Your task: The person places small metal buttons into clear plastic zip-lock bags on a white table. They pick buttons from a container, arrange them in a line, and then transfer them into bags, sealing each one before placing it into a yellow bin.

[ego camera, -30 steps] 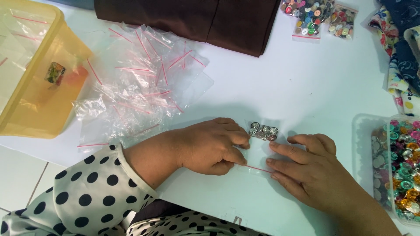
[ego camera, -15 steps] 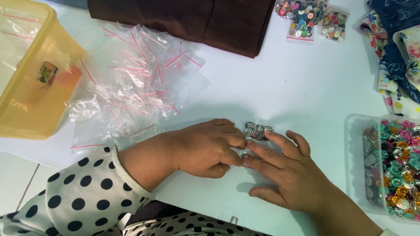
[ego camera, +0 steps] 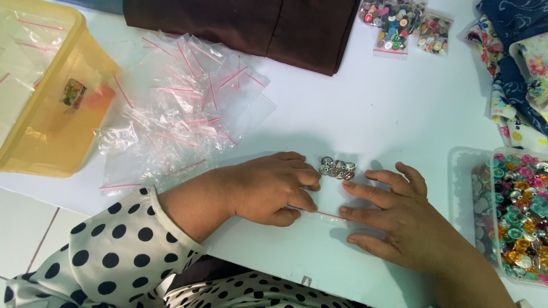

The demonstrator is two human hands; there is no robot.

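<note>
Both hands flat on a small clear zip bag [ego camera: 334,194] with a red seal strip: left hand [ego camera: 268,188] curled loosely, pressing its edge; right hand [ego camera: 394,219] spread open, fingers on the seal. Inside, silver metal snap buttons [ego camera: 338,168], count hard to tell. Underneath, white tabletop [ego camera: 365,108]; tub of coloured buttons [ego camera: 516,211] cut off at the frame edge.

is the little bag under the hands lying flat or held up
Lying flat. The small clear bag rests on the white table, silver buttons inside, with left hand and right hand pressing on it.
</note>
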